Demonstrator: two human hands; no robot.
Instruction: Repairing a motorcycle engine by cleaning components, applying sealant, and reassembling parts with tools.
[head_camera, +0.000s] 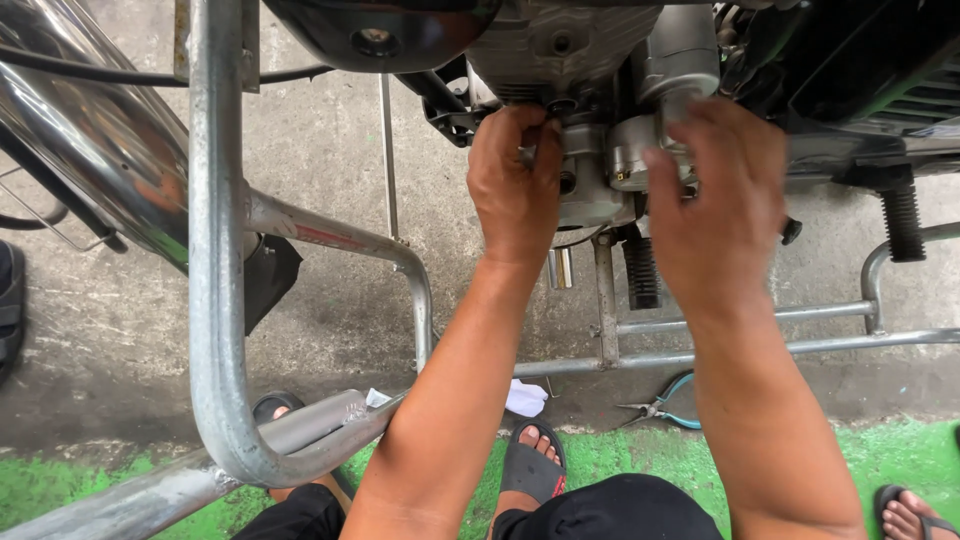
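While the left hand (515, 185) is curled tight, fingertips pinched on some small fitting under the silver engine case (590, 60), the right hand (715, 200) is laid spread over the casing further right, probably to steady it; blurred though, so grip can't be told; teal-handled pliers (665, 405) are left near on the concrete.

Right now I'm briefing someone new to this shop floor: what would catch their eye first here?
Two bare hands at top centre: the left hand pinches something small under the grey engine casing, the right hand presses beside it. At left, a bent galvanised tube frame sweeps down across the view. On the concrete floor below lie teal-handled pliers near a sandalled foot.
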